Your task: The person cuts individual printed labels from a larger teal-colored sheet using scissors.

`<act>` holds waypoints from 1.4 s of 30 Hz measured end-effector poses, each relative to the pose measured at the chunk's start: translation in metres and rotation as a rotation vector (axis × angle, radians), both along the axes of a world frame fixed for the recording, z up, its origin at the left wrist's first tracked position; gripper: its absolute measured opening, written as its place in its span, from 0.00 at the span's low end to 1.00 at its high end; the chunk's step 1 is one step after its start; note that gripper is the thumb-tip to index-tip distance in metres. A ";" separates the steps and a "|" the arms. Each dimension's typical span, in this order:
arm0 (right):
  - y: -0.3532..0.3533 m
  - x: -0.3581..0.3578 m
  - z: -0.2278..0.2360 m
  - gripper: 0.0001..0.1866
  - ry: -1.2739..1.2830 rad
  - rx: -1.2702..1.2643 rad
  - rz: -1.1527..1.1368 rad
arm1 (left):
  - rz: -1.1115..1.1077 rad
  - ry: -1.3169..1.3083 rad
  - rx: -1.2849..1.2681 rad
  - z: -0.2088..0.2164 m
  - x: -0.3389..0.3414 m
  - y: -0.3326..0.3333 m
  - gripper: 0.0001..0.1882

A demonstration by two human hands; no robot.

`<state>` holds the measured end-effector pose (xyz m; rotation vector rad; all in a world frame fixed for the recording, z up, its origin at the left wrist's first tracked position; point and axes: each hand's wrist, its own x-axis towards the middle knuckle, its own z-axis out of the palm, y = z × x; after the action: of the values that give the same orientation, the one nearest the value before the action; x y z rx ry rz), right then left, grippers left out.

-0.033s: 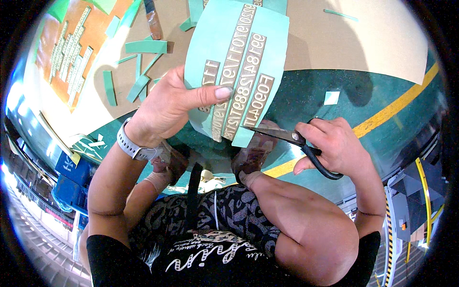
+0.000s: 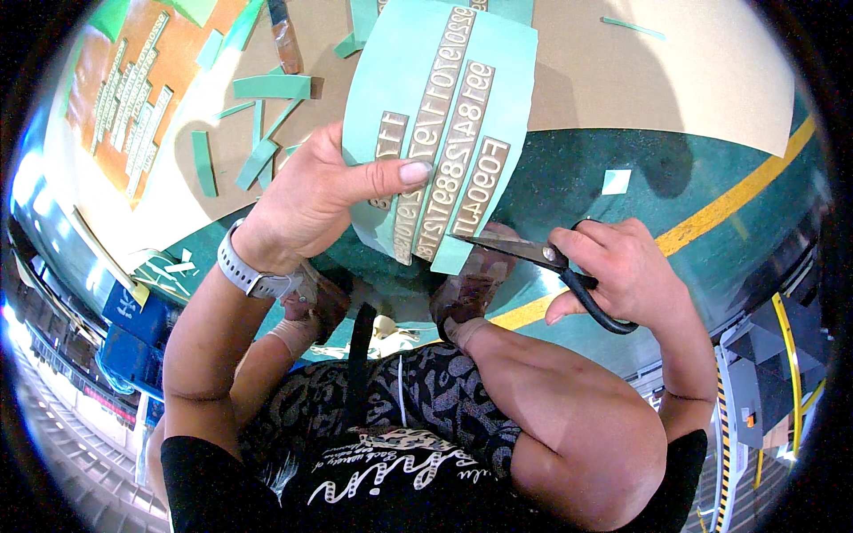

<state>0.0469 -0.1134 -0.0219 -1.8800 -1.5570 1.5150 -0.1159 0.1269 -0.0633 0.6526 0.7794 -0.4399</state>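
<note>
1. Holding tight, the left hand [image 2: 306, 200] pinches a light green sheet [image 2: 440, 115] with its thumb lying across the front and its fingers tucked behind.
2. Long tan strips of raised characters [image 2: 453, 133] are stuck on the sheet in rows.
3. That sheet is up at 12 o'clock in the picture, and it curves a little at the bottom.
4. At 3 o'clock from the sheet's bottom edge, the right hand [image 2: 622, 266] is closed around the black loops of a pair of scissors [image 2: 551, 262].
5. Their blades point toward 9 o'clock and meet the sheet's bottom corner.
6. I cannot tell how far apart the blades are.
7. On the left wrist sits a grey watch [image 2: 244, 271].
8. Behind the sheet lies a big tan board [image 2: 622, 80] on a dark green floor [image 2: 569, 178] with a yellow line [image 2: 729, 204].
9. Little green paper scraps [image 2: 258, 124] lie on the board at 10 o'clock.
10. One small pale square [image 2: 616, 181] lies on the floor at 2 o'clock from the right hand.
</note>
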 end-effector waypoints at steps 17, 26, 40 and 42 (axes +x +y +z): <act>-0.005 -0.003 0.005 0.28 -0.021 0.058 -0.013 | 0.041 -0.005 -0.004 0.006 -0.003 -0.003 0.27; -0.005 -0.001 0.007 0.31 -0.027 0.036 -0.006 | 0.089 -0.015 0.022 0.007 -0.004 -0.007 0.19; -0.006 0.001 0.010 0.30 -0.007 -0.001 0.003 | 0.058 0.012 0.006 0.013 0.001 -0.010 0.23; -0.005 0.001 0.010 0.30 -0.008 0.009 0.003 | 0.089 0.009 -0.002 0.014 0.001 -0.011 0.18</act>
<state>0.0483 -0.1184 -0.0119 -1.8821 -1.5684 1.5010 -0.1152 0.1156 -0.0492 0.6117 0.8136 -0.3628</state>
